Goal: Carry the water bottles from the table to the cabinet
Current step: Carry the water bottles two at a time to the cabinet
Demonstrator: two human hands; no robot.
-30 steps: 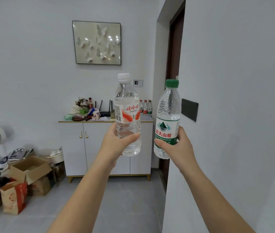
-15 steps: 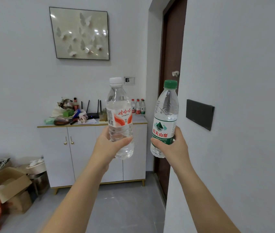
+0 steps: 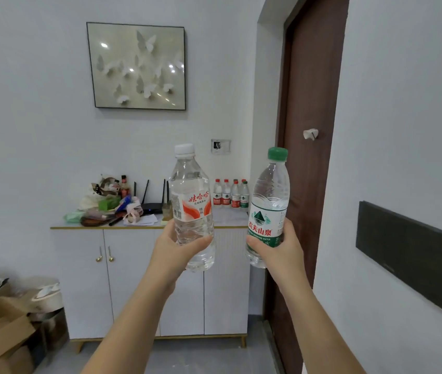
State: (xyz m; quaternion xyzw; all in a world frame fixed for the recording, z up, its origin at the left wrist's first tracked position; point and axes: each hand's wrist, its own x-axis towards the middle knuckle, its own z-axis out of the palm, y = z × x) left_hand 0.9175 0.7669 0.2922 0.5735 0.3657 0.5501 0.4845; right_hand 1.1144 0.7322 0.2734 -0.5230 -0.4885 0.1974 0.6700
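Bottles were both up in the air, well short of the cabinet [image 3: 133, 265] w/ the pale doors. The left hand [image 3: 172, 251] had the white-capped bottle [image 3: 191, 209], fingers wrapped round its lower body below the red label, thumb across the front. The right hand [image 3: 276, 252] had the green-capped bottle [image 3: 268, 211], fingers curled round the bottom of its green label. Both stood upright, near each other but apart.

They looked full or close to it — so some weight, prob. enough to sag if held by the neck. Thin clear plastic like that likely dents under a hard squeeze, and smooth walls may slip if wet; a grip round the lower half, approx. where the hands sat, seemed the safe place. Caps were on, so spilling looked unlikely.

Hard to make out: the far fingers of each hand, hidden behind the bottles. The row of small bottles [image 3: 230, 194] at the back of the cabinet top was too small to count surely — the carried ones covered part of that top. No table was in view. Clutter [image 3: 106, 203] on the left side was a blur of bags & bits.
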